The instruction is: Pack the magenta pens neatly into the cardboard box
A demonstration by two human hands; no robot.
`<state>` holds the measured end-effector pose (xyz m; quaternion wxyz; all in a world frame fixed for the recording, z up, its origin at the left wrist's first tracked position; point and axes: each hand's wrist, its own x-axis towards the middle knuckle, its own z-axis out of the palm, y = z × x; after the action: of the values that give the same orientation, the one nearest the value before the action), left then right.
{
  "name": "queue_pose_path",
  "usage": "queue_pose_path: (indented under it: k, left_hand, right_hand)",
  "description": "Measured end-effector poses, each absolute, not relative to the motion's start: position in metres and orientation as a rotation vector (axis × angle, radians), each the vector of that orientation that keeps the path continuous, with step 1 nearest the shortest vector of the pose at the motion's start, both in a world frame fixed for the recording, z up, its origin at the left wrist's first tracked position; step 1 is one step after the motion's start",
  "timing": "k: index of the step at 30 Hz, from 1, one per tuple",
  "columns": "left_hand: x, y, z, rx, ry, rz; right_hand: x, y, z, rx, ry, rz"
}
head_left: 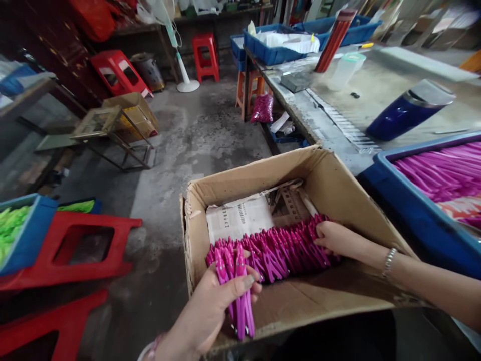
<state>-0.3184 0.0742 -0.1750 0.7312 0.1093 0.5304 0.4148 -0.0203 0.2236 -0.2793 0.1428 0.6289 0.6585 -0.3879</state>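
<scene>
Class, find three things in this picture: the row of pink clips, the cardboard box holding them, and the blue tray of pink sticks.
row of pink clips (285,248), head view, middle of the row.
cardboard box (259,173), head view, its far wall.
blue tray (413,210), head view, its near side wall.

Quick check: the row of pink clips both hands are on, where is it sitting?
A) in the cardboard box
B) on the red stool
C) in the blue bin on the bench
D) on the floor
A: the row of pink clips lies inside the cardboard box, with the left hand at one end and the right hand at the other.
</scene>
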Motion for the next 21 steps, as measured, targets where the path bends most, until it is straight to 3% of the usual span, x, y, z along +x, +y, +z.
queue_pose_path:
  k: [4, 7, 11, 13, 14, 21]
  left_hand:
    - [-0.319, 0.074, -0.175, 0.235, 1.177, 0.914]
    - [-0.319, 0.073, -0.177, 0.242, 1.173, 0.904]
    - [-0.317, 0.074, -0.177, 0.259, 1.212, 0.883]
    - [-0.315, 0.075, -0.176, 0.280, 1.216, 0.880]
    - [-0.314, 0.076, -0.175, 0.291, 1.200, 0.884]
    - [-0.313, 0.076, -0.175, 0.404, 1.261, 0.943]
  right_hand:
    - [-0.020, 0.239, -0.256, 1.807, 1.986, -1.071]
    - [-0.032, 0.240, -0.228, 1.820, 2.007, -1.233]
    - [-0.079, 0.202, -0.196, 1.632, 1.900, -1.731]
    - [-0.109, 0.174, -0.188, 1.531, 1.650, -2.346]
    - [-0.124, 0.161, -0.186, 1.441, 1.553, -2.503]
    - [-0.171, 0.134, -0.190, 1.491, 1.007, -2.904]
